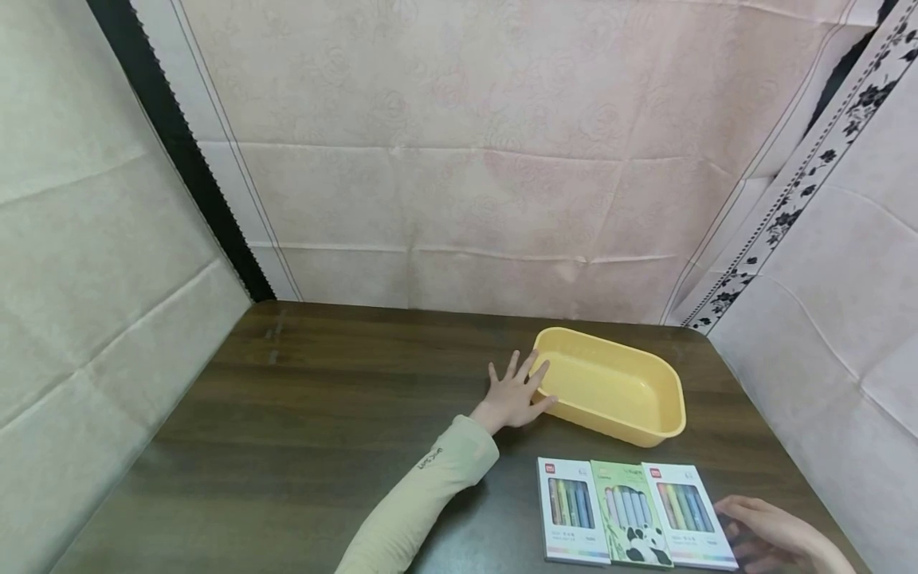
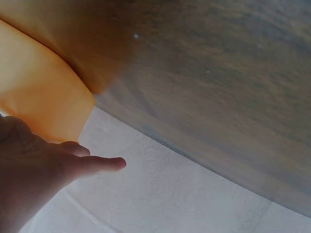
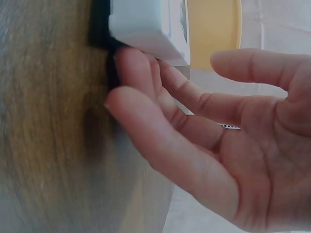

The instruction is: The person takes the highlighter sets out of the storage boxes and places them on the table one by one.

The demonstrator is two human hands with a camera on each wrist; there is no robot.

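Observation:
My left hand [image 1: 512, 396], fingers spread, is at the left end of a yellow plastic basin [image 1: 667, 406], its fingertips over the rim. In the left wrist view the basin's wall [image 2: 53, 82] shows beside that hand. Three flat boxes of coloured pens lie side by side in front of the basin: a white box [image 1: 574, 542], a green box [image 1: 618, 532] with a panda, and another white box [image 1: 699, 546]. Beside the right-hand white box is my right hand [image 1: 778, 534], fingers loosely bent. The right wrist view has its fingertips right at that box's edge [image 3: 138, 41].
Everything stands on a dark brown wooden table [image 1: 323, 430]. Pale cloth [image 1: 459, 199] hangs behind the far edge, with more cloth at the left and right sides. The basin sits near the table's far right corner.

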